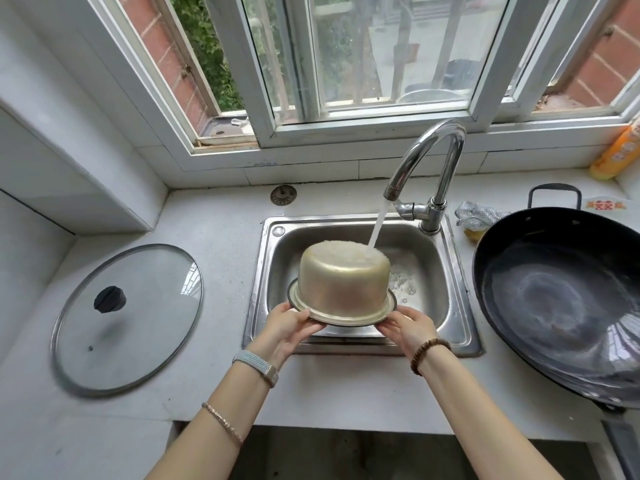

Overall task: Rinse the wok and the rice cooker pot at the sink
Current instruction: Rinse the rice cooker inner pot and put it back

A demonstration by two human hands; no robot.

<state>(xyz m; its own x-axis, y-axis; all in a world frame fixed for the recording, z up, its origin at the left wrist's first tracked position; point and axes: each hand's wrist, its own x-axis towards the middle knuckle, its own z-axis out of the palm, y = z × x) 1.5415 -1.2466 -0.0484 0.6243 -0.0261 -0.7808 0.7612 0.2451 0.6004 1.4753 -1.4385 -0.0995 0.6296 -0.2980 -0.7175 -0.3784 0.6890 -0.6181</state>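
Pot [343,282]: held upside down over the sink [429,282], base up and tilted slightly toward the tap [429,157]. This way the stream [377,226] strikes the base and sheets down the outer wall, so the outside appears to be the part being rinsed.

Left hand [289,325]: grips the flared rim at its near left, thumb on top. The fingers beneath are hidden and probably curl under the lip.

Right hand [405,327]: grips the rim at its near right in the same way. The two holds on opposite sides keep the wet pot level and leave the wall free to the water.

Wok [561,299]: right way up on the counter [221,237], just right of the sink and near to hand. Whether it has been rinsed cannot be told.

Lid [128,320]: glass, flat on the counter left of the sink, well apart from the splash.

Scourer [478,213]: silvery, beside the tap base, between tap and wok.

Bottle [616,150]: orange, far right on the sill.
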